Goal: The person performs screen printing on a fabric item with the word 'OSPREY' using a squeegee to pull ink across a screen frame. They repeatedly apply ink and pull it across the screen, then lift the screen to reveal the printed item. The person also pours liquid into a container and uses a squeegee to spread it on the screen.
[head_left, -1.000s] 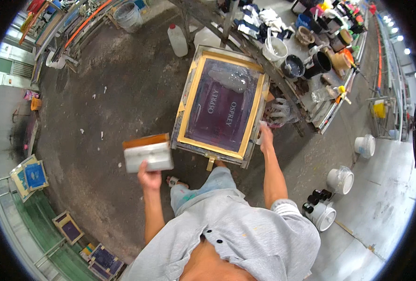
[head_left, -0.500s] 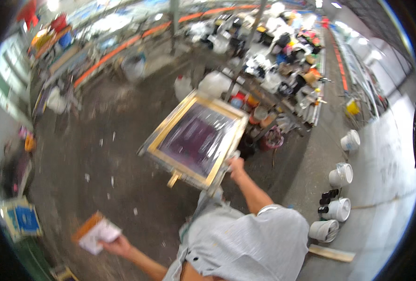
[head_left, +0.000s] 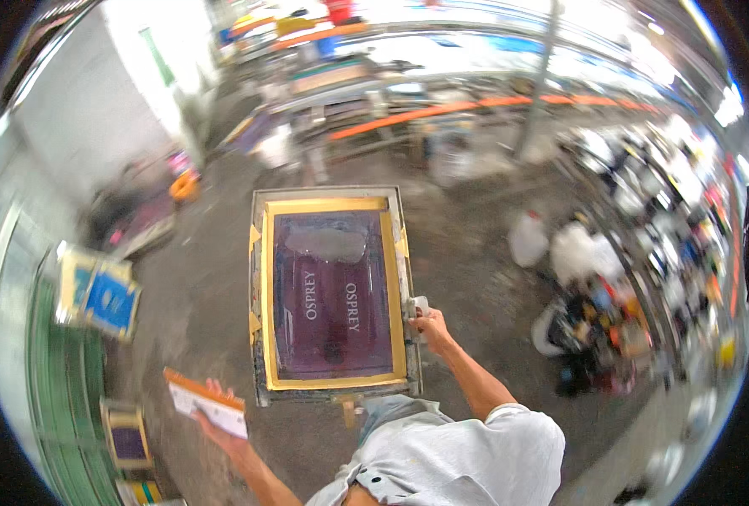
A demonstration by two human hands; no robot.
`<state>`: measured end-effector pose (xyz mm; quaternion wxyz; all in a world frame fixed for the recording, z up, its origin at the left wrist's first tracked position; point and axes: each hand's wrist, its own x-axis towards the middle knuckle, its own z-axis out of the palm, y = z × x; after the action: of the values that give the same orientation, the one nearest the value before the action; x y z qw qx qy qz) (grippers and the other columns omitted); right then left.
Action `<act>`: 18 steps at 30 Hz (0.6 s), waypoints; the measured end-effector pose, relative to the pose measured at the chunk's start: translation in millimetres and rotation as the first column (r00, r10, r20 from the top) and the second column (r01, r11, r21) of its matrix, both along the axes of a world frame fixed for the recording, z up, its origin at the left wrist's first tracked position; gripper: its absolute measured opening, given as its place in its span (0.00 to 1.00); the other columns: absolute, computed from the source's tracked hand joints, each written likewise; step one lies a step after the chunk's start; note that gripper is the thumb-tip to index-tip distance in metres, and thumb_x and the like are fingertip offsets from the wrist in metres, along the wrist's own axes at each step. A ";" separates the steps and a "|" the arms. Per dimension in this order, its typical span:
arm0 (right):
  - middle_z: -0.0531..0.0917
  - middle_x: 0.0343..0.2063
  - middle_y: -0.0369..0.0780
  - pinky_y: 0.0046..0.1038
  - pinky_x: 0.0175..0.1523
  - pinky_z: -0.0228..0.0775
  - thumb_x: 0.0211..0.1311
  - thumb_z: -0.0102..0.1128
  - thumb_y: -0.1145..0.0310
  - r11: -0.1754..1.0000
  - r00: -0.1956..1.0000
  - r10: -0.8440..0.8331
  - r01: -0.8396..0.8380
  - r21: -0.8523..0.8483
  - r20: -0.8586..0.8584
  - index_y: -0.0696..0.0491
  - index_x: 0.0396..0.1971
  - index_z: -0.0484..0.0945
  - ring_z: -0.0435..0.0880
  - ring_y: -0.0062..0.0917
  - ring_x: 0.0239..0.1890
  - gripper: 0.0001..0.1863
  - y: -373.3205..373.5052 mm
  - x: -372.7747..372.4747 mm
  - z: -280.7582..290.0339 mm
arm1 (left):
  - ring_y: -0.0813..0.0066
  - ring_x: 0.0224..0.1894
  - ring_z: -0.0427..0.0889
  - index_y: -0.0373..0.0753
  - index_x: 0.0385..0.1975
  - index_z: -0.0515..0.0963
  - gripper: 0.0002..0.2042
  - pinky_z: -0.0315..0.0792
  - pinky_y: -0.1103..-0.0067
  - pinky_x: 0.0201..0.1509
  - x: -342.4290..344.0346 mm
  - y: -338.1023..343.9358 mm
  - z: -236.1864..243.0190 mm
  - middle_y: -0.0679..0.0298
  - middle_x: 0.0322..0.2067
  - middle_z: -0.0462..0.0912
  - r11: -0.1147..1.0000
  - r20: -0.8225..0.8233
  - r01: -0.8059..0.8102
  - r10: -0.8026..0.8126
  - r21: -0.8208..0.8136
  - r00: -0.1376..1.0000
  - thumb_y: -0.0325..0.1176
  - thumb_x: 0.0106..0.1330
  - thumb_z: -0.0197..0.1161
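A screen-printing screen (head_left: 332, 253), with a purple mesh, a yellow taped border and a grey outer frame, hangs upright in front of me. Two light strips of lettering show on its mesh, and a pale glossy patch lies near its top. My right hand (head_left: 432, 329) is closed on the frame's right edge, a small whitish piece between the fingers and the frame. Off to the lower left, my left hand (head_left: 218, 428) grips a squeegee (head_left: 185, 396) with a white face and an orange edge. The squeegee and the screen are apart.
Other screens, one blue (head_left: 109, 302) and one dark (head_left: 128, 443), lean by a green shutter (head_left: 62, 396) at left. White jugs (head_left: 528, 239) and a cluttered heap of containers (head_left: 619, 325) stand at right. Long tables with an orange rail (head_left: 442, 112) run across the back.
My view has swung left. The screen, tilted before, now stands straight in front of me. My left hand has turned the squeegee and brought it nearer the screen. Both grips stay.
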<state>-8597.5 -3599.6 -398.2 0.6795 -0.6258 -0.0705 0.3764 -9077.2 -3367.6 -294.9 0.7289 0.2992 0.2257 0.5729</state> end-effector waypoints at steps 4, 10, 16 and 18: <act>0.75 0.27 0.29 0.26 0.33 0.62 0.54 0.68 0.77 0.907 0.907 0.413 -0.418 0.056 0.085 0.53 0.37 0.81 0.71 0.16 0.28 0.11 175.4 8.9 2.5 | 0.57 0.46 0.84 0.42 0.73 0.62 0.37 0.82 0.55 0.45 -19.2 21.2 -22.3 0.56 0.57 0.80 0.988 -0.159 -0.153 0.147 -0.022 0.976 0.61 0.72 0.55; 0.74 0.26 0.26 0.21 0.31 0.61 0.53 0.69 0.78 0.679 0.730 0.668 -0.678 0.280 0.148 0.52 0.45 0.81 0.69 0.12 0.25 0.17 461.8 1.0 42.5 | 0.61 0.49 0.85 0.39 0.64 0.68 0.30 0.81 0.63 0.51 44.1 122.7 22.8 0.59 0.49 0.82 0.903 -0.343 -0.423 0.420 0.072 0.840 0.58 0.74 0.54; 0.76 0.25 0.25 0.21 0.31 0.62 0.55 0.71 0.77 0.577 0.577 0.760 -0.811 0.097 0.299 0.53 0.43 0.85 0.73 0.10 0.28 0.14 676.0 0.4 44.5 | 0.60 0.52 0.84 0.36 0.66 0.67 0.27 0.80 0.65 0.56 32.8 277.5 -12.4 0.56 0.52 0.82 0.868 -0.196 -0.492 0.472 -0.064 0.859 0.52 0.78 0.49; 0.76 0.26 0.25 0.20 0.32 0.62 0.56 0.71 0.76 0.559 0.601 0.729 -0.799 0.223 0.329 0.52 0.49 0.85 0.72 0.10 0.28 0.18 736.6 2.5 61.7 | 0.59 0.53 0.84 0.35 0.66 0.67 0.29 0.79 0.64 0.56 29.0 345.4 5.5 0.56 0.52 0.82 0.876 -0.223 -0.474 0.446 -0.088 0.867 0.53 0.78 0.49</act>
<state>-8594.9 -2863.0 -336.5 0.5355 -0.4359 -0.4685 0.5511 -9048.1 -3022.1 -289.4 0.5644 0.2397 0.4005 0.6808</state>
